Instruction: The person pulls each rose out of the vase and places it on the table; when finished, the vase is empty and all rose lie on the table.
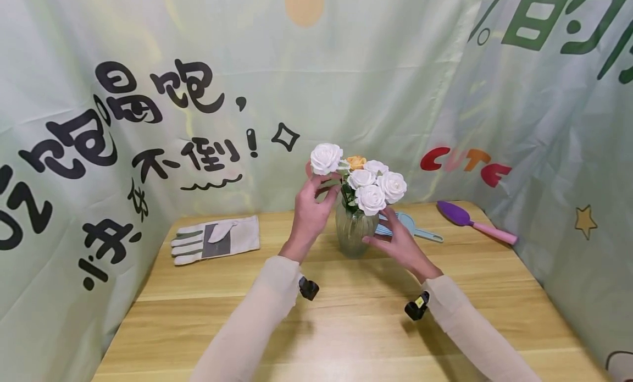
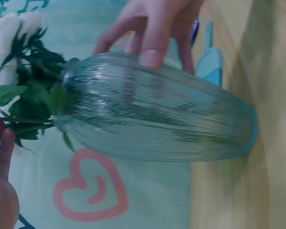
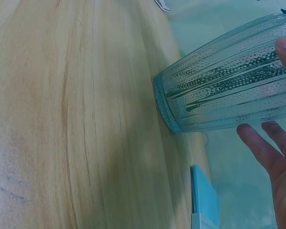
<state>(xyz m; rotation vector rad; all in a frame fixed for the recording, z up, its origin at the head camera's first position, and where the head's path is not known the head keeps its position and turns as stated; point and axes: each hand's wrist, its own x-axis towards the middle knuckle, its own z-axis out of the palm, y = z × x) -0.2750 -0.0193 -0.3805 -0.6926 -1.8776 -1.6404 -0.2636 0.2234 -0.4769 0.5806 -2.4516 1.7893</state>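
A ribbed clear glass vase (image 1: 353, 236) stands upright on the table, holding a bunch of white roses (image 1: 371, 198) and one orange rose (image 1: 356, 162). My left hand (image 1: 312, 209) pinches the stem of a white rose (image 1: 326, 159) at the left side of the bunch, by the vase's mouth. On the vase's right side, my right hand (image 1: 403, 247) holds the glass, thumb in front; the right wrist view shows its fingers (image 3: 264, 148) around the vase (image 3: 229, 81). Stems (image 2: 181, 117) show faintly through the glass in the left wrist view.
A white and grey work glove (image 1: 217, 239) lies at the table's back left. Behind the vase on the right is a light blue tool (image 1: 417, 231), partly hidden. A purple trowel (image 1: 455, 213) with a pink handle lies at the back right. Printed curtain (image 1: 277, 90) hangs around the table.
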